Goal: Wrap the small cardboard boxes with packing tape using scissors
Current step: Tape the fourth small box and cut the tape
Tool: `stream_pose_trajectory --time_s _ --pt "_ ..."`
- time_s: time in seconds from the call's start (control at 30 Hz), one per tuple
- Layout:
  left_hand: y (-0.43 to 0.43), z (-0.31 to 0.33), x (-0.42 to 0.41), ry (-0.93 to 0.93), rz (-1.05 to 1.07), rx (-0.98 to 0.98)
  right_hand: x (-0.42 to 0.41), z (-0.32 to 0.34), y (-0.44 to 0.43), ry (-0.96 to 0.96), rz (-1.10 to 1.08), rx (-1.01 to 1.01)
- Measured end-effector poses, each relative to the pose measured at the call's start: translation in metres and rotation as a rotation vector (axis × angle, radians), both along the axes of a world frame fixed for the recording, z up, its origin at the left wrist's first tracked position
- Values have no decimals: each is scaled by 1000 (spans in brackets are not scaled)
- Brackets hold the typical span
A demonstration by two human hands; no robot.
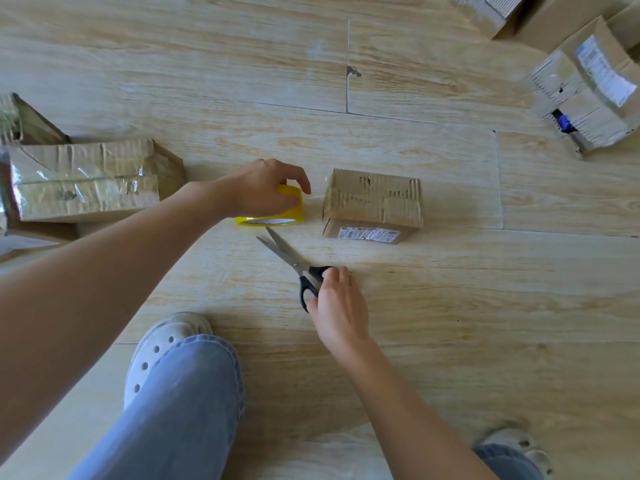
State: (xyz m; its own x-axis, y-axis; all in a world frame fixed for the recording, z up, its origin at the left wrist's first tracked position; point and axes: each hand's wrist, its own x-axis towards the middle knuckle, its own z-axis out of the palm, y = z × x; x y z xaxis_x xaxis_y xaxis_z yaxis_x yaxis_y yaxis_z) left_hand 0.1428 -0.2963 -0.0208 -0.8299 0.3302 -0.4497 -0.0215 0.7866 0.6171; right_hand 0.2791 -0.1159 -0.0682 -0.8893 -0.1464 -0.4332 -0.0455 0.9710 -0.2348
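Note:
A small worn cardboard box (374, 202) with a white label on its near side sits on the wood-look floor at centre. Just left of it stands a yellow roll of packing tape (292, 211); my left hand (263, 188) grips the roll from above. A thin clear strip of tape seems to run from the roll to the box. Scissors (294, 263) with black handles lie below the roll, their blades slightly apart and pointing up-left. My right hand (334, 299) holds the scissor handles against the floor.
A larger taped cardboard box (86, 181) lies at the left edge. Several taped boxes (588, 91) are stacked at the top right. My knee in blue jeans (187, 393) and a white clog (162, 348) are at the bottom centre, another clog (519, 448) at bottom right.

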Motion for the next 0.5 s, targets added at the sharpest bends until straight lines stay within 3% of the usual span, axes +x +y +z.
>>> stream_pose_trajectory --time_s 0.1,0.27,0.37,0.5 --pt "1 0 0 8 0 13 15 8 14 -99 -206 -106" --pt "2 1 -1 8 9 6 34 22 28 -480 -626 -587" --pt "4 1 -1 1 9 -1 31 28 20 -558 -680 -704" --pt "5 2 0 -9 -4 -1 7 29 7 -527 -611 -807"
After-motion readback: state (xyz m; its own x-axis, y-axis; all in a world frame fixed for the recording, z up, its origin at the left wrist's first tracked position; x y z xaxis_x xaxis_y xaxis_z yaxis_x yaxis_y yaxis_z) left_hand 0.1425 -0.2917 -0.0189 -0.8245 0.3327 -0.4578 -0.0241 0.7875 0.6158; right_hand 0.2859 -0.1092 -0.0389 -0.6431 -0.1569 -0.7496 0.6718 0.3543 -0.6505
